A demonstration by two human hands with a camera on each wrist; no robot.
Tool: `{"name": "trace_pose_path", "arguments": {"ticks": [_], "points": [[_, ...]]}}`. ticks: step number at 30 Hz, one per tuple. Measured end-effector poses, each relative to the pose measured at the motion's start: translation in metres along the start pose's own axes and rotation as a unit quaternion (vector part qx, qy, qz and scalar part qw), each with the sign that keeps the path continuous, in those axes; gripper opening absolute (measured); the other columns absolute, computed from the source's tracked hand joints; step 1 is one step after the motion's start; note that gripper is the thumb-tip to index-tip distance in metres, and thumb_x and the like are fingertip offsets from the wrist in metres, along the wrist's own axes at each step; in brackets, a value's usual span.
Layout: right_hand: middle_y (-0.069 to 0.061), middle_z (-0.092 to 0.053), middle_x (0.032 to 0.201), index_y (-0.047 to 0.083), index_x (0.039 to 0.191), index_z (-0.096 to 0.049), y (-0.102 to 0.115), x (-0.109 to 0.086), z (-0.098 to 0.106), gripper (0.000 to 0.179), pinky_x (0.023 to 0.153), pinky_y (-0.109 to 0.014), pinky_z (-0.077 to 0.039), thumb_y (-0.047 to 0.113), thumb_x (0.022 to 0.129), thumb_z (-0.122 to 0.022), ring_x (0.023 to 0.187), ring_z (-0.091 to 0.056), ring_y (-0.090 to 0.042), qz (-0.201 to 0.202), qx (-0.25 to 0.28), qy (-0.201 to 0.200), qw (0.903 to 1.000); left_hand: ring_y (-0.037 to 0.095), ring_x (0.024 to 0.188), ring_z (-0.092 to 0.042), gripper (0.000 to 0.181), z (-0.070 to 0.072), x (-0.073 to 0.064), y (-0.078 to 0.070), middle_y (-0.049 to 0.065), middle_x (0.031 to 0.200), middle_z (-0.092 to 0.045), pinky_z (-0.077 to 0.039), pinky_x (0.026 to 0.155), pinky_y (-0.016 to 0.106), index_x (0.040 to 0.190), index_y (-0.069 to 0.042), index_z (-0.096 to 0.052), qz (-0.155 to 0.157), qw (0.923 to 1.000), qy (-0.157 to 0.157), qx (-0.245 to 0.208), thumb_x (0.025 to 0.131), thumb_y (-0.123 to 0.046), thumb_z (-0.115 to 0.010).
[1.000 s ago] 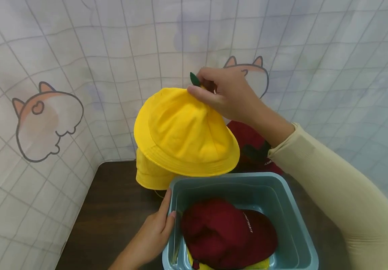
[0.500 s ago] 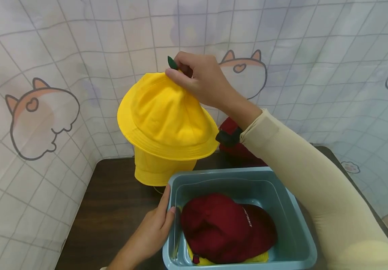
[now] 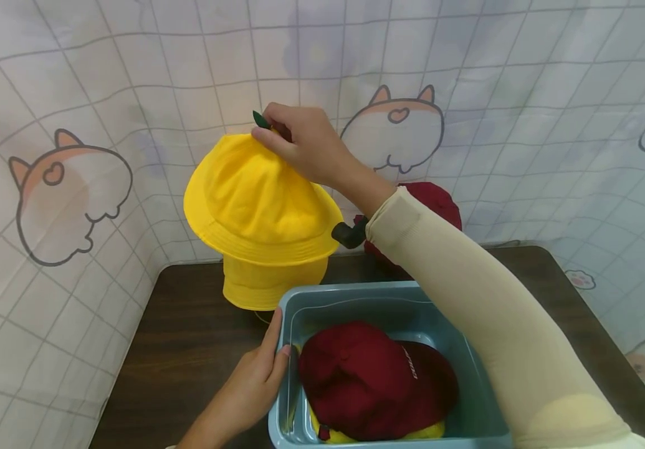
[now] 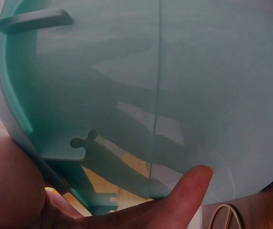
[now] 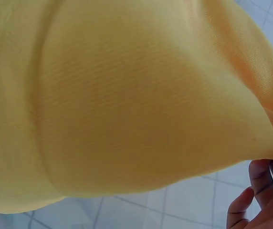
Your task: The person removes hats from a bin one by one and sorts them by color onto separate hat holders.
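My right hand (image 3: 305, 140) pinches the top of a yellow bucket hat (image 3: 260, 199), just beside a small green leaf (image 3: 261, 119) on its crown. This hat hangs over a second yellow hat (image 3: 268, 284) on the table, hiding its upper part. In the right wrist view the yellow cloth (image 5: 151, 105) fills most of the picture, with the fingers at its tip. My left hand (image 3: 249, 380) grips the left wall of a blue plastic bin (image 3: 350, 289); the left wrist view shows a finger flat against the bin's outer side (image 4: 213, 119). Inside lies a maroon cap (image 3: 367, 380) on something yellow.
Behind the bin, a maroon cap (image 3: 431, 199) stands near the back wall, partly covered by my right sleeve (image 3: 468, 299). A black wrist device (image 3: 350, 234) sits at my right wrist. The dark wood table (image 3: 154, 349) ends at a patterned wall cloth (image 3: 187, 93).
My right hand has carried the yellow hat leftward, over the other yellow hat, first rising and then sinking slightly. The left hand stays on the bin.
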State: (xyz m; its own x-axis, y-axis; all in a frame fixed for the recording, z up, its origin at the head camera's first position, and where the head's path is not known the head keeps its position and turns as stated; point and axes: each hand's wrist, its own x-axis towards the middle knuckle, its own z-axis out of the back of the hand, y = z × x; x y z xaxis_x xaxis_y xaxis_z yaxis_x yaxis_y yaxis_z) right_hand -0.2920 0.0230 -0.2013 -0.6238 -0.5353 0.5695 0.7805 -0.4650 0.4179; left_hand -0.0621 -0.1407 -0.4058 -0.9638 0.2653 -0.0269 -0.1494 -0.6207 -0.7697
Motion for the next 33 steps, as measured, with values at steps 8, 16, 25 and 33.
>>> {"name": "trace_pose_path", "arguments": {"ticks": [8, 16, 25, 33], "points": [[-0.001, -0.040, 0.072, 0.012, 0.090, -0.054, 0.006, 0.003, -0.025, 0.029, 0.066, -0.023, -0.031, 0.036, 0.106, -0.056, 0.067, -0.041, -0.015, 0.009, -0.027, 0.033, 0.9991, 0.023, 0.104, -0.071, 0.066, 0.002, -0.002, 0.000, 0.023, 0.135, -0.064, -0.059, 0.084, 0.041, 0.166, -0.018, -0.009, 0.002, 1.0000, 0.002, -0.002, 0.111, -0.023, -0.045], [0.000, -0.044, 0.075, 0.014, 0.099, -0.058, 0.004, 0.001, -0.052, 0.027, 0.068, -0.024, -0.032, 0.040, 0.106, -0.054, 0.073, -0.047, -0.015, -0.016, -0.059, 0.087, 0.9943, 0.023, 0.110, -0.069, 0.066, 0.000, -0.003, 0.000, 0.019, 0.133, -0.066, -0.058, 0.088, 0.044, 0.166, -0.019, -0.012, -0.005, 0.9998, -0.012, 0.013, 0.110, -0.022, -0.047], [0.001, -0.043, 0.074, 0.014, 0.097, -0.058, -0.007, -0.007, -0.077, 0.029, 0.068, -0.025, -0.032, 0.041, 0.106, -0.054, 0.073, -0.048, -0.016, -0.029, -0.075, 0.112, 0.9904, 0.030, 0.111, -0.070, 0.067, 0.002, -0.002, 0.001, 0.026, 0.142, -0.058, -0.061, 0.081, 0.045, 0.166, -0.020, -0.007, -0.006, 0.9998, 0.015, -0.015, 0.111, -0.023, -0.044], [0.001, -0.045, 0.074, 0.016, 0.099, -0.059, -0.020, -0.017, -0.094, 0.028, 0.068, -0.025, -0.033, 0.043, 0.106, -0.053, 0.074, -0.049, -0.015, -0.044, -0.076, 0.127, 0.9880, 0.025, 0.107, -0.071, 0.067, 0.003, -0.002, 0.002, 0.023, 0.137, -0.062, -0.061, 0.083, 0.042, 0.166, -0.021, -0.009, -0.005, 1.0000, 0.004, -0.004, 0.110, -0.020, -0.046]]}}
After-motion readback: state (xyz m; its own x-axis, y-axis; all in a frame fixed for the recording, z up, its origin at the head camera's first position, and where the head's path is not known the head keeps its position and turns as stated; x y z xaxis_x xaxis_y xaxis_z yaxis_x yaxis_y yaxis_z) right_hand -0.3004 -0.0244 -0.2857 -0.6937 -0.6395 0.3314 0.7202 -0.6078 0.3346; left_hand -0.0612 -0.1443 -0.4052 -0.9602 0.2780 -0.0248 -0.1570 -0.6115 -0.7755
